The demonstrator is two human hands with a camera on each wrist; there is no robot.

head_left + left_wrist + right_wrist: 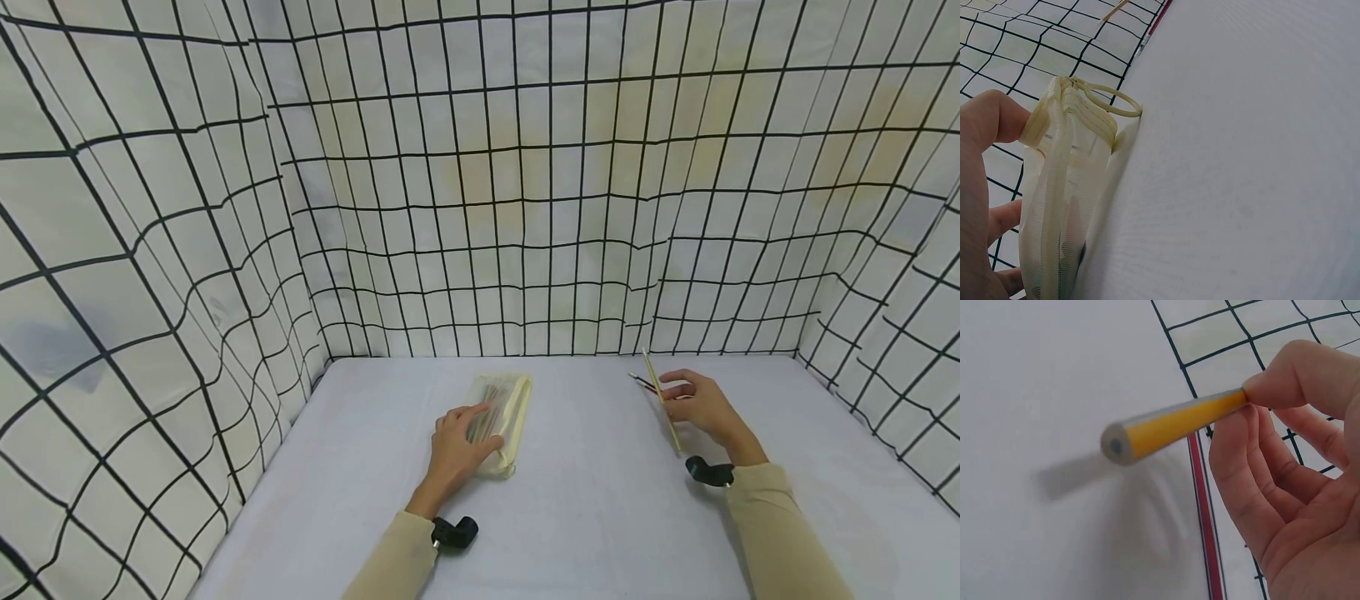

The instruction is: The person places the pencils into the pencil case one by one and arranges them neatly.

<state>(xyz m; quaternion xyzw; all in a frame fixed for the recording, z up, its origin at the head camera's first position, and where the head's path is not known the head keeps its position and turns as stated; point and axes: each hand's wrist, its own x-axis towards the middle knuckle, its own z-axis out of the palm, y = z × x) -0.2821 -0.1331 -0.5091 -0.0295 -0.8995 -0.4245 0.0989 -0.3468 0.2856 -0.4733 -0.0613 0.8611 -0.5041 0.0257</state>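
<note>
Left hand (454, 450) on a pouch (507, 412), right hand (701, 408) on a yellow pencil (1175, 428).
At left on the white surface (585, 508), the left grip holds the mesh pouch between thumb and fingers; farther right, a red-striped rod (1205, 525) lies near the yellow pencil, which the right grip pinches, tilted, above the surface.

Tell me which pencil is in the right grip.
The yellow pencil, pinched in the right grip; the red, dark-striped pencil lies on the table instead.
</note>
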